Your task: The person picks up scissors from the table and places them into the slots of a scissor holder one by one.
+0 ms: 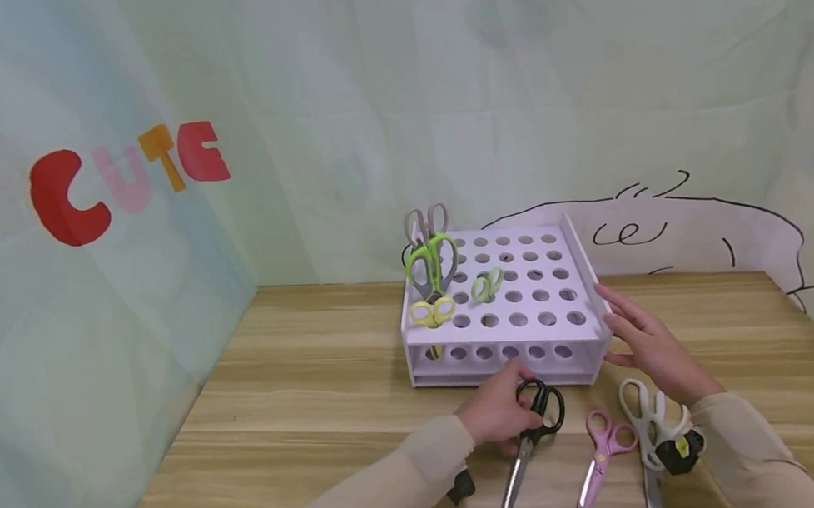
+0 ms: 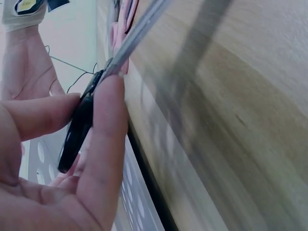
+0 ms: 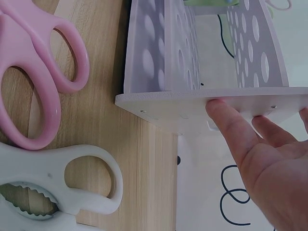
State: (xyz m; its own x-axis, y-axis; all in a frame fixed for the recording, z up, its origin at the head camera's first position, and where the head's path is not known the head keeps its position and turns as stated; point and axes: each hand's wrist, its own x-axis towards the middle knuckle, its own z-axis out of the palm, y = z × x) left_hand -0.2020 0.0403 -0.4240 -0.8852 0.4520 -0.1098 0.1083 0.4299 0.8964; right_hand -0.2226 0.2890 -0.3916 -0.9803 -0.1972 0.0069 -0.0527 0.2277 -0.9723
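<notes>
- The black scissors (image 1: 527, 446) are in your left hand (image 1: 499, 411), gripped at the handle, with the blades running toward your 7 o'clock.
- From that hand the handle lies at 3 o'clock; from your right hand (image 1: 651, 348) the scissors lie at about 8 o'clock, well apart from it.
- Your left thumb and fingers pinch the handle near the pivot (the left wrist view shows this best); you cannot tell whether the tip touches the table (image 1: 299, 367).
- Your right hand holds nothing: its fingers are extended, fingertips against the outer right-hand panel of the white rack (image 1: 495, 336).
- That rack sits at 12 o'clock from the black scissors, two-tiered, with rows of round holes.
- At 4 o'clock from your left hand lie the pink scissors (image 1: 601, 454), loops away from you; beyond them at 3 o'clock are the white scissors (image 1: 645, 436) (partly covered by your black wrist device (image 1: 678, 453)).
- Four pairs stand in the rack: yellow scissors (image 1: 433, 316) at its 7 o'clock corner, then toward 12 the green-and-grey scissors (image 1: 431, 255) and mauve scissors (image 1: 422, 227), with pale green scissors (image 1: 488, 288) near the middle.
- Farther out, at 10 o'clock, the wall bears the coloured lettering CUTE (image 1: 125, 198).
</notes>
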